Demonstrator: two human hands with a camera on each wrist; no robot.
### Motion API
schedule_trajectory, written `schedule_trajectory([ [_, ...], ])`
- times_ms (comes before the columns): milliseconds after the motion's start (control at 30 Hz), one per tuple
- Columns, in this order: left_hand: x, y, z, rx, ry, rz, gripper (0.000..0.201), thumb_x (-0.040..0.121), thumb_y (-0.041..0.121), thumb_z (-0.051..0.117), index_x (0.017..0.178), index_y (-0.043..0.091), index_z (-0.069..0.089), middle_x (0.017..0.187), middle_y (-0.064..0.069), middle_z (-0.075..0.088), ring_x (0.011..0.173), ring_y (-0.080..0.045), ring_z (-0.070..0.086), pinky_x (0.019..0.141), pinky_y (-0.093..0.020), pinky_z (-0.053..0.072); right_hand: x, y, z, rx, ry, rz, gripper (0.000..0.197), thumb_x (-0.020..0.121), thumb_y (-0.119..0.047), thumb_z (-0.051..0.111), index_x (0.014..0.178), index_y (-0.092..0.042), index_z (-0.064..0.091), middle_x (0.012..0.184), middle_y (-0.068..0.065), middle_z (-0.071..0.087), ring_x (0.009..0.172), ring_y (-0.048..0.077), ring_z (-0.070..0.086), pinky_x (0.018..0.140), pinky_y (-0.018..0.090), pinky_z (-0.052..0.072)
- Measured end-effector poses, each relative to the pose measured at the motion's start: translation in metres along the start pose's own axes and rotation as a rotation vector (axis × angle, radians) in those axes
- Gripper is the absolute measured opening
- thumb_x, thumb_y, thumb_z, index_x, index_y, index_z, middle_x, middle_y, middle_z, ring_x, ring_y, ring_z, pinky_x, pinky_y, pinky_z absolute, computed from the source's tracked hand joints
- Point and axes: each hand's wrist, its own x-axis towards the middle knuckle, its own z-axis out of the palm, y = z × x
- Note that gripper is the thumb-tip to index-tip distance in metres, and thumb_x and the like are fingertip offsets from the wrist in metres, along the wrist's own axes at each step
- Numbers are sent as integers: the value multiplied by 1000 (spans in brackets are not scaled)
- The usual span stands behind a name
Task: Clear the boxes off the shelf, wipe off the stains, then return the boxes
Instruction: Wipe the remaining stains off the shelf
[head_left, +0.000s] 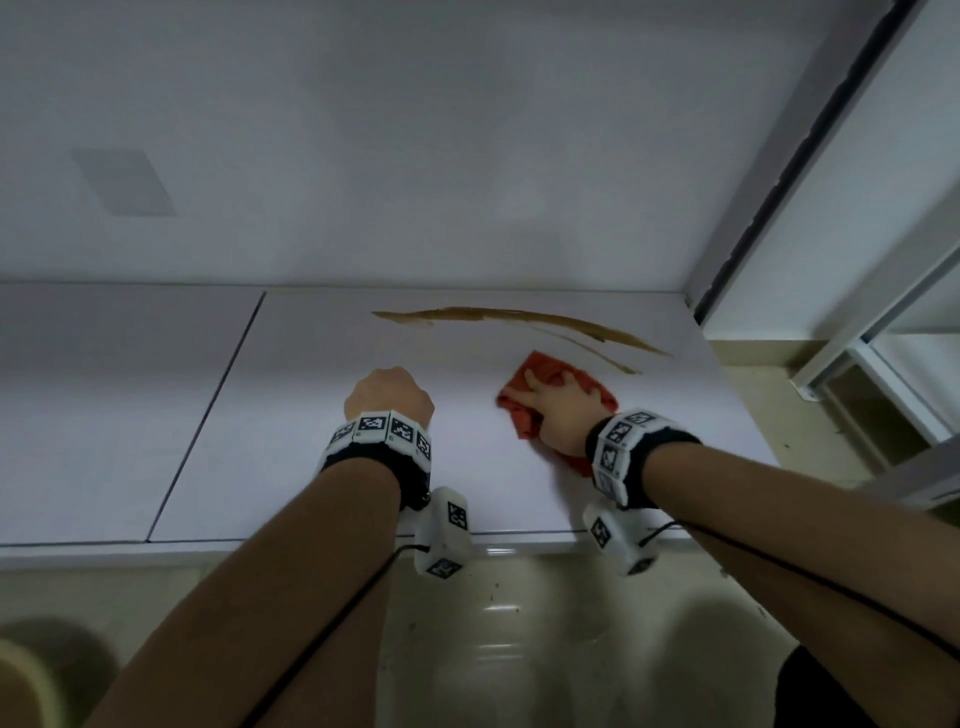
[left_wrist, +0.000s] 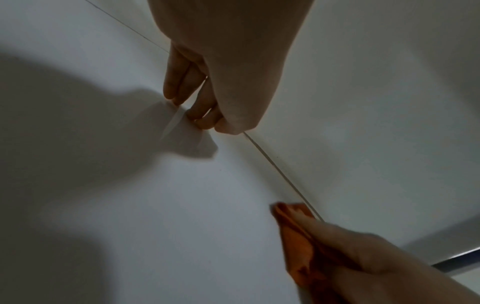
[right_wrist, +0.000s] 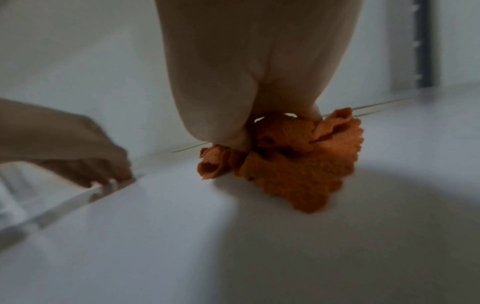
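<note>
No boxes are in view. The white shelf (head_left: 311, 441) carries two long brown stain streaks (head_left: 519, 314) near its back edge. My right hand (head_left: 558, 402) grips a bunched orange cloth (head_left: 540, 364) and presses it on the shelf just in front of the streaks' right end. In the right wrist view the cloth (right_wrist: 298, 174) is crumpled under the right hand (right_wrist: 246, 123). My left hand (head_left: 389, 397) holds nothing and rests on the shelf to the left of the cloth. Its fingertips (left_wrist: 182, 102) touch the surface.
A seam (head_left: 208, 415) splits the shelf into two panels left of my left hand. A white wall rises behind. A metal upright (head_left: 810, 156) stands at the right end. The shelf's front edge (head_left: 260, 545) drops to a glossy floor (head_left: 519, 623).
</note>
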Motion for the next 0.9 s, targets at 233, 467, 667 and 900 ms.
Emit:
schedule_trajectory([
  [233, 0, 3, 1, 44, -17, 4, 13, 89, 17, 50, 80, 9, 55, 81, -7, 54, 78, -26, 56, 69, -28, 44, 25, -34, -6, -18, -86, -110, 53, 97, -27, 38, 143, -49, 24, 159, -4, 6, 142, 42, 11, 113, 58, 14],
  [467, 0, 3, 3, 72, 1, -1, 17, 89, 18, 49, 79, 7, 57, 76, -7, 55, 72, -24, 54, 67, -27, 45, 45, 20, 0, 201, -63, 58, 55, 94, -22, 45, 146, -34, 30, 157, 6, 17, 144, 35, 15, 117, 53, 14],
  [667, -2, 9, 0, 58, 10, 10, 15, 89, 15, 49, 77, 7, 56, 76, -8, 52, 76, -27, 56, 71, -29, 46, 13, 46, 3, 163, -18, 125, 54, 94, -21, 43, 143, -39, 32, 156, 5, 20, 142, 39, 18, 117, 48, 17],
  [900, 4, 13, -6, 122, -34, 10, 19, 86, 14, 52, 68, 8, 54, 73, -6, 54, 71, -24, 54, 67, -26, 45, 15, -9, -2, 66, -89, -90, 50, 96, -28, 36, 139, -53, 29, 159, -5, 11, 143, 38, 12, 114, 55, 16],
])
